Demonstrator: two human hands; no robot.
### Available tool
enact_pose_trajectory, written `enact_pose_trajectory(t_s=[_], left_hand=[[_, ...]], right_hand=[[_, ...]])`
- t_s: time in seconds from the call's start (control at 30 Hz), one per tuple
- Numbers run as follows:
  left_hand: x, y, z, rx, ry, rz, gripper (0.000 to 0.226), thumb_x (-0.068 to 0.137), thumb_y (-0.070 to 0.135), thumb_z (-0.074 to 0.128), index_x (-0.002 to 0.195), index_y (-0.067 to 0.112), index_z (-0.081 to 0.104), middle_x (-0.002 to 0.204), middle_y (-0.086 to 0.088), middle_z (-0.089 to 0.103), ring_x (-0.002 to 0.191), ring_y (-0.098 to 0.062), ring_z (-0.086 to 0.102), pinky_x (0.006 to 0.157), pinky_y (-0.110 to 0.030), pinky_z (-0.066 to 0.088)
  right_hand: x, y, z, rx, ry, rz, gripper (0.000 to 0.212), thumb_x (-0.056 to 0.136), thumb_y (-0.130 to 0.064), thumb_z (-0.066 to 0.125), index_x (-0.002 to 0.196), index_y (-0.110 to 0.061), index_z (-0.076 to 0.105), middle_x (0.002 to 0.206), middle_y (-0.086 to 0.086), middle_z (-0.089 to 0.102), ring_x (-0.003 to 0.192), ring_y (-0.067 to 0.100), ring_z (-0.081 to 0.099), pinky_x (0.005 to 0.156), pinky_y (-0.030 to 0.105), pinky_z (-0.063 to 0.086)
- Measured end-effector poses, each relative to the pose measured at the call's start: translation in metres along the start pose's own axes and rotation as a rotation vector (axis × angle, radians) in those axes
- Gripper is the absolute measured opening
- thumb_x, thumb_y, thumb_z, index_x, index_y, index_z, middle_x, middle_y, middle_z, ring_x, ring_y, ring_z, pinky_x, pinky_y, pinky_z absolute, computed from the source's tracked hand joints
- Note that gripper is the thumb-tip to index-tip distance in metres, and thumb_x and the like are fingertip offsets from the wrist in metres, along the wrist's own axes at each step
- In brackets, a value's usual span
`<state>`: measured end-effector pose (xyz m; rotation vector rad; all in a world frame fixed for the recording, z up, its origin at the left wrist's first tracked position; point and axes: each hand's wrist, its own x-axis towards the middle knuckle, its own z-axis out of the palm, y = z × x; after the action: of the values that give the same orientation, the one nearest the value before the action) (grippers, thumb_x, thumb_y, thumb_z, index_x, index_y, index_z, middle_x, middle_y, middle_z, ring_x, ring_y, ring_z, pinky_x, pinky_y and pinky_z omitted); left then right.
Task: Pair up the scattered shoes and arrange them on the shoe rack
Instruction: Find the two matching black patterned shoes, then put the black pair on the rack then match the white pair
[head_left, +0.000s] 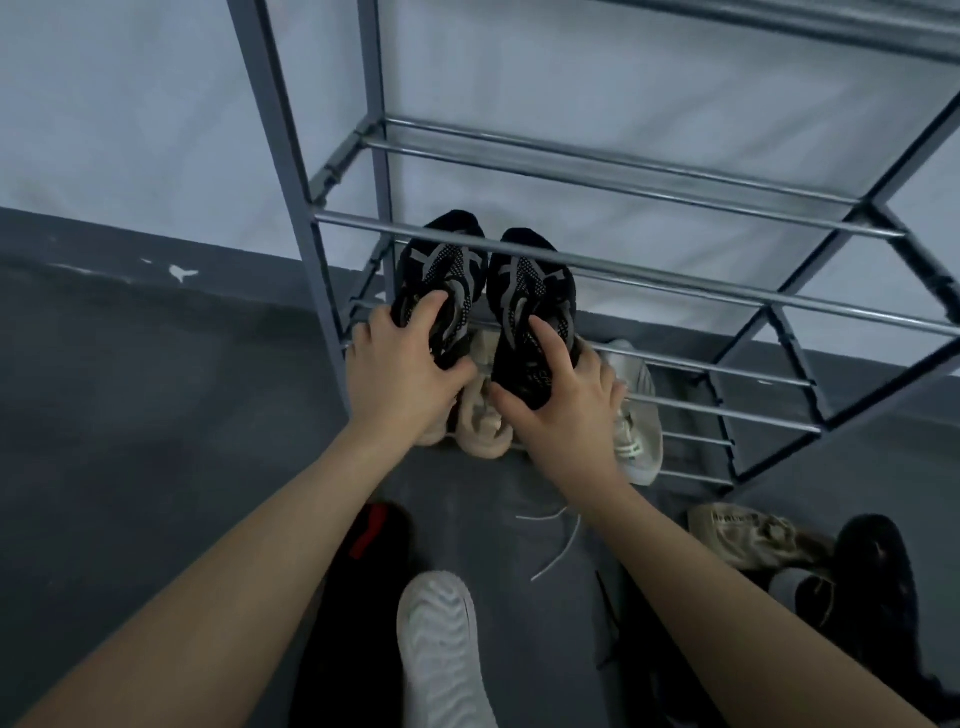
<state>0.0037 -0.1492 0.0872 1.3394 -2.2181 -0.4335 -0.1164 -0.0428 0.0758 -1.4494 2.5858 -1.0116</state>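
Two matching black sneakers with grey stripes stand side by side on a tier of the metal shoe rack (613, 262), toes toward the wall. My left hand (400, 364) grips the heel end of the left black sneaker (441, 270). My right hand (561, 400) grips the heel end of the right black sneaker (530, 291). Beneath them, on the lowest tier, lie a beige sneaker (483, 421) and a pale grey-white sneaker (636, 415), both partly hidden by my hands.
On the dark floor near me lie a white shoe sole-up (441, 639), a black shoe with a red mark (358, 582), a tan shoe (753, 535), dark shoes (867, 577) at right and a loose lace (561, 540). Upper rack bars cross overhead; a pale wall stands behind.
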Motion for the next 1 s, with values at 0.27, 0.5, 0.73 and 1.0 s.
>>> enact_pose_trajectory(t_s=[0.27,0.5,0.73,1.0], left_hand=[[0.049,-0.020,0.035,0.068,-0.106,-0.006,0.071,0.078,0.049,0.062,0.140,0.032,0.032,0.132,-0.019,0.038,0.118,-0.038,0.038,0.095,-0.047,0.038],[0.041,-0.022,0.044,0.060,-0.007,-0.001,0.070,0.078,0.047,0.062,0.139,0.029,0.032,0.129,-0.020,0.039,0.111,-0.039,0.046,0.087,-0.047,0.044],[0.043,-0.023,0.044,0.035,-0.025,-0.041,0.070,0.080,0.048,0.059,0.141,0.034,0.028,0.129,-0.021,0.040,0.107,-0.039,0.049,0.082,-0.047,0.047],[0.046,-0.029,0.040,0.070,-0.087,0.053,0.071,0.082,0.046,0.059,0.142,0.034,0.024,0.130,-0.019,0.041,0.108,-0.038,0.050,0.080,-0.049,0.049]], right_hand=[[0.047,0.006,0.052,-0.003,-0.002,0.070,0.079,0.077,-0.056,0.062,0.143,-0.032,0.026,0.138,0.017,0.037,0.126,0.035,0.031,0.105,0.048,0.017],[0.045,0.009,0.063,-0.042,0.082,0.090,0.075,0.075,-0.061,0.060,0.138,-0.028,0.035,0.130,0.018,0.045,0.119,0.037,0.036,0.101,0.049,0.023],[0.048,0.012,0.062,-0.076,0.032,0.093,0.074,0.076,-0.065,0.056,0.138,-0.032,0.035,0.131,0.017,0.045,0.122,0.036,0.034,0.100,0.048,0.021],[0.047,0.011,0.060,-0.105,0.010,0.079,0.075,0.077,-0.066,0.053,0.140,-0.032,0.031,0.131,0.016,0.046,0.121,0.036,0.035,0.099,0.047,0.022]])
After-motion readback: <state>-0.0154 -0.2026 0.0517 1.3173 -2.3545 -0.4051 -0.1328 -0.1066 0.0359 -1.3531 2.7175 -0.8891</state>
